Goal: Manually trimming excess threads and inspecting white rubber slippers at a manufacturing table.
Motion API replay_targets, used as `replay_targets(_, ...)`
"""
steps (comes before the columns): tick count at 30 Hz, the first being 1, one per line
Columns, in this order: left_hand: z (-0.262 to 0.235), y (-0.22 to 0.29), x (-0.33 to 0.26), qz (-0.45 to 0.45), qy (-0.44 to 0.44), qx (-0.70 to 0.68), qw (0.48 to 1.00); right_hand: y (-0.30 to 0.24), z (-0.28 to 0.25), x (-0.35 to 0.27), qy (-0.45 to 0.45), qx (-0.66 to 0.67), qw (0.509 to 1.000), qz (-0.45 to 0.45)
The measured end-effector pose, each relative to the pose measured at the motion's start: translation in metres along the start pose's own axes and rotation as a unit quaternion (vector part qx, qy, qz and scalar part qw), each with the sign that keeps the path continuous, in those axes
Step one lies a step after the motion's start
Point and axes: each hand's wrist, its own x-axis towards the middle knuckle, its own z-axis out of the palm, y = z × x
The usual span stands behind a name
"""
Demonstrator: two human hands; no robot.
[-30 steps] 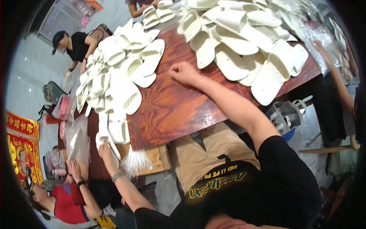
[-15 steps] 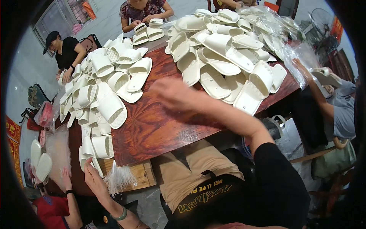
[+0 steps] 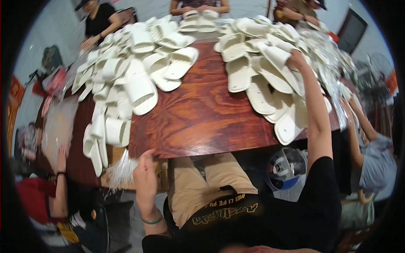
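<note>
My right hand (image 3: pixel 295 57) reaches far over the dark wooden table (image 3: pixel 202 118) into the right-hand heap of white slippers (image 3: pixel 261 80). Its fingers curl over one white slipper (image 3: pixel 276 54) near the top of that heap. My left hand (image 3: pixel 145 173) is low at the table's near edge, closed on a bundle of clear plastic bags (image 3: pixel 120 170) that fans out to its left. A second heap of white slippers (image 3: pixel 126 80) covers the table's left side, apart from both hands.
Other people work around the table: one in black (image 3: pixel 99 21) at the far left, one at the far end (image 3: pixel 198 5), one in grey (image 3: pixel 371 156) on the right, one in red (image 3: pixel 46 198) at lower left. Clear bags (image 3: pixel 333 71) lie at right; a bucket (image 3: pixel 287 168) stands underneath.
My right hand has swung from the table's middle out to the right slipper heap. My left hand with the plastic bags has risen to the table's near edge.
</note>
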Motion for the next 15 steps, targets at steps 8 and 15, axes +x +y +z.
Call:
replay_targets(8,-0.017,-0.029,-0.040,-0.060,-0.019,-0.042,0.997,-0.024,-0.040,-0.056,0.108,0.294,0.949,-0.024)
replay_targets(15,-0.001,-0.038,-0.054,-0.099,-0.061,-0.106,0.988,-0.231,-0.073,-0.162,-0.076,0.451,0.871,-0.178)
